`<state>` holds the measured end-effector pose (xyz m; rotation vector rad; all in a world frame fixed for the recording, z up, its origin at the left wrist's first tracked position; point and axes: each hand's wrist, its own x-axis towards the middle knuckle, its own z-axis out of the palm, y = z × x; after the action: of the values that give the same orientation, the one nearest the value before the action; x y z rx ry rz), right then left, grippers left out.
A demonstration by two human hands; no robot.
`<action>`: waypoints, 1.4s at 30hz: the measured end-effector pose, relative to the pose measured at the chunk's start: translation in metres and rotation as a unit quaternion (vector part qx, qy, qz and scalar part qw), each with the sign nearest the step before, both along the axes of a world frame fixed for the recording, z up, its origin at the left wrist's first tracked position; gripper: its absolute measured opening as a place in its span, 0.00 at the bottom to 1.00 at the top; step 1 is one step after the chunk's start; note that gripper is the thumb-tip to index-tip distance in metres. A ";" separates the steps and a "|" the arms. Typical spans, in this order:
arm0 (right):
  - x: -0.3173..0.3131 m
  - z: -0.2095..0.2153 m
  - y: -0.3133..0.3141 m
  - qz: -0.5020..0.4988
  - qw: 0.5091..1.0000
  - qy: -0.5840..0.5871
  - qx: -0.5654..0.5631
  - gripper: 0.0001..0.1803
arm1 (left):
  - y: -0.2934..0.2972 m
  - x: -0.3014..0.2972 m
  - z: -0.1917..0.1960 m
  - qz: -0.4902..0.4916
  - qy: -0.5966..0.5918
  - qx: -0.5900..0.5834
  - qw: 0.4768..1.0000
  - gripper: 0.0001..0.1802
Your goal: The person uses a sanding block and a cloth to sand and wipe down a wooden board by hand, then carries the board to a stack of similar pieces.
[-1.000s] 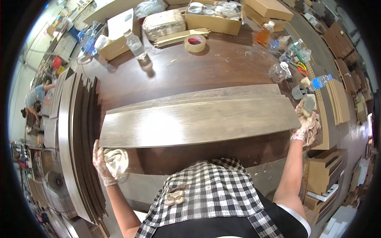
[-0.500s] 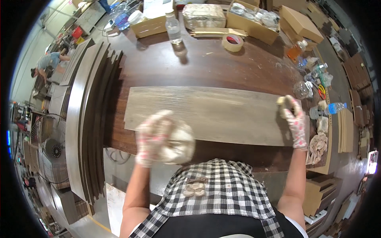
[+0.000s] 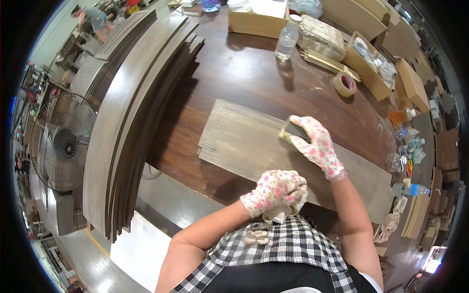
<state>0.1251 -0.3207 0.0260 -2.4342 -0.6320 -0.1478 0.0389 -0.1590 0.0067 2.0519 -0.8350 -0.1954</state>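
Note:
A long grey wooden plank [image 3: 244, 141] lies across the dark brown table [image 3: 234, 83]. My right hand [image 3: 315, 146], in a white glove with pink spots, presses a small dark sanding block [image 3: 292, 132] onto the plank's top face. My left hand [image 3: 273, 193], in the same kind of glove, is closed on a pale crumpled cloth [image 3: 278, 212] at the plank's near edge, close to my checked shirt.
A stack of long dark boards [image 3: 132, 112] lies along the table's left side. A standing fan [image 3: 66, 141] is left of it. At the back are a plastic bottle [image 3: 286, 38], a tape roll [image 3: 345, 84] and cardboard boxes [image 3: 373, 66]. Another person [image 3: 93, 19] works far left.
My view has swung left along the plank. My right hand moved from the plank's right end to its middle. My left hand drew back with the cloth toward my body.

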 end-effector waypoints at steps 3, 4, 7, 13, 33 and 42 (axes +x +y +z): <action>0.032 -0.005 0.066 0.037 0.999 -0.037 -0.014 0.22 | 0.003 -0.001 0.007 -0.009 0.035 -0.035 0.999 0.11; 0.043 -0.008 0.084 0.053 0.997 -0.057 -0.006 0.22 | 0.002 0.000 0.005 -0.015 0.034 -0.047 0.998 0.11; 0.067 -0.011 0.131 0.087 0.996 -0.032 0.011 0.21 | 0.003 0.003 0.004 -0.010 0.016 -0.029 0.999 0.11; 0.054 0.000 0.090 0.081 0.997 0.003 0.002 0.23 | 0.002 0.008 -0.005 -0.026 -0.141 -0.058 0.988 0.12; -0.199 0.016 -0.408 -0.517 0.815 0.032 -0.261 0.23 | -0.030 0.004 0.022 0.263 0.155 -0.163 0.938 0.08; -0.220 -0.046 -0.338 -0.554 0.658 -0.220 0.460 0.23 | -0.184 -0.025 0.015 -0.140 -0.221 0.195 0.945 0.24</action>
<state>-0.0945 -0.6584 -0.0197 -1.3877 0.7380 -1.2321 0.0135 -0.3429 0.0219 2.3809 -1.4647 -0.0552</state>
